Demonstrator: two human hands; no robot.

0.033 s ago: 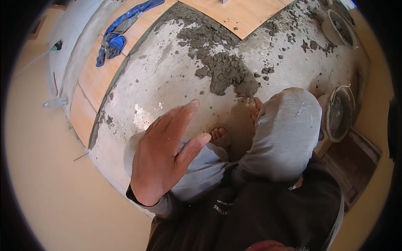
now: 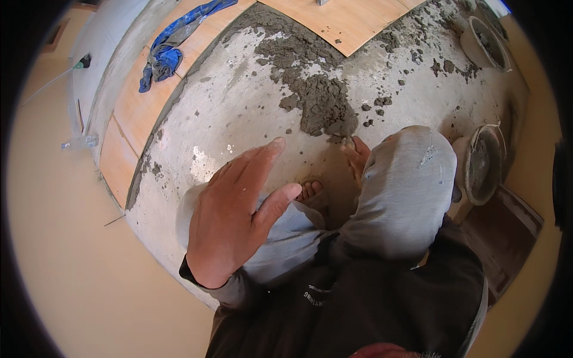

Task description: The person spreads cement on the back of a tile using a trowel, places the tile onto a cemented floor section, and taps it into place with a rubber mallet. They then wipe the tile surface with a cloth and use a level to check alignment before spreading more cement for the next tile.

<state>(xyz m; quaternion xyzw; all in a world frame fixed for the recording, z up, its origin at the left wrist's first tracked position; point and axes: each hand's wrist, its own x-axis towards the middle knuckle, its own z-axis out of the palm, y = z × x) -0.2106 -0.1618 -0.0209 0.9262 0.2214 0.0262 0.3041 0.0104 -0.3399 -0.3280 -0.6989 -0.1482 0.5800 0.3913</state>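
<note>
My left hand (image 2: 230, 212) is raised in front of my bent left leg, fingers stretched out and thumb apart, holding nothing. Beyond my right knee my right hand (image 2: 357, 156) is low over the floor, partly hidden by the knee. Its fingers are closed round what looks like a trowel (image 2: 341, 129), its blade coated grey and hard to tell from the mortar. That blade is at the near end of a heap of wet grey mortar (image 2: 322, 101) spread on the bare concrete floor (image 2: 221, 113).
Wood-coloured tiles (image 2: 140, 122) line the left side, with a blue and grey cloth (image 2: 164, 62) on them. Another tile (image 2: 352, 27) lies beyond the mortar. Two buckets (image 2: 480, 164) (image 2: 484, 43) stand at the right, near a brown panel (image 2: 501, 238). A clear bottle (image 2: 80, 143) lies far left.
My right hand and the trowel have moved slightly left, against the near end of the mortar heap. My left hand has hardly moved.
</note>
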